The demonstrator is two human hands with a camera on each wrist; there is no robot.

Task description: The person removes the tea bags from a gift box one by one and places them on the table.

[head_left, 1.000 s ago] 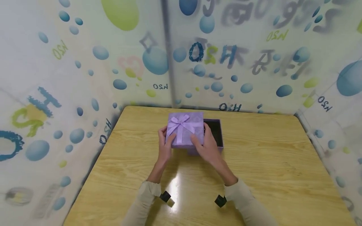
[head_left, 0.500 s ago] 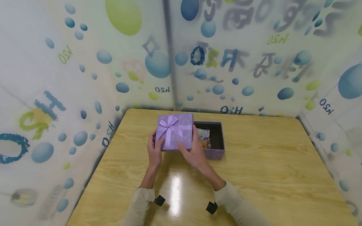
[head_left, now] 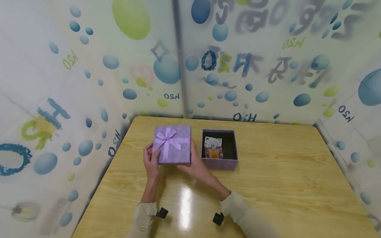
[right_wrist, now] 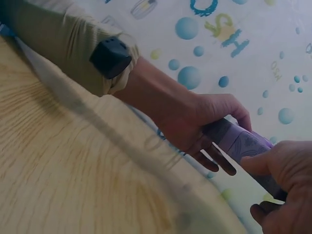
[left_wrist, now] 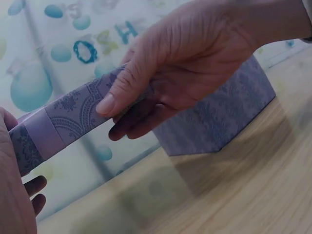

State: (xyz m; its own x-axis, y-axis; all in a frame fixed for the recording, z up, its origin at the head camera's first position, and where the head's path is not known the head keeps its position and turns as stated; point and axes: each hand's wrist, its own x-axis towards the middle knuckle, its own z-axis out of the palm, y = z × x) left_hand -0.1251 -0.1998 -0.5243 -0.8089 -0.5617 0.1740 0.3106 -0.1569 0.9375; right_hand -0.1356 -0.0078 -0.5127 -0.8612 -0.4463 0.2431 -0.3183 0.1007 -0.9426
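Note:
A purple box lid (head_left: 180, 145) with a ribbon bow is held up over the left half of the table. My left hand (head_left: 152, 162) grips its left side, thumb on top near the front corner. On the opposite side my right hand (head_left: 197, 168) holds the lid's edge; in the left wrist view that hand (left_wrist: 180, 63) has its thumb against the patterned side and fingers underneath. In the right wrist view a gap shows between the lid (right_wrist: 239, 141) and the table. The purple box base (head_left: 220, 164) stands uncovered to the right, with printed packets (head_left: 213, 147) inside its dark interior.
The wooden table (head_left: 285, 178) meets a wall (head_left: 268, 66) printed with bubbles and letters along its far edge. Similar walls rise at left and right. Small black wrist devices (head_left: 162, 213) are worn at both sleeve cuffs.
Both hands have carried the lid leftward off the box base, which now shows whole with the packets inside. The right thumb has slid from the lid's top to its front edge.

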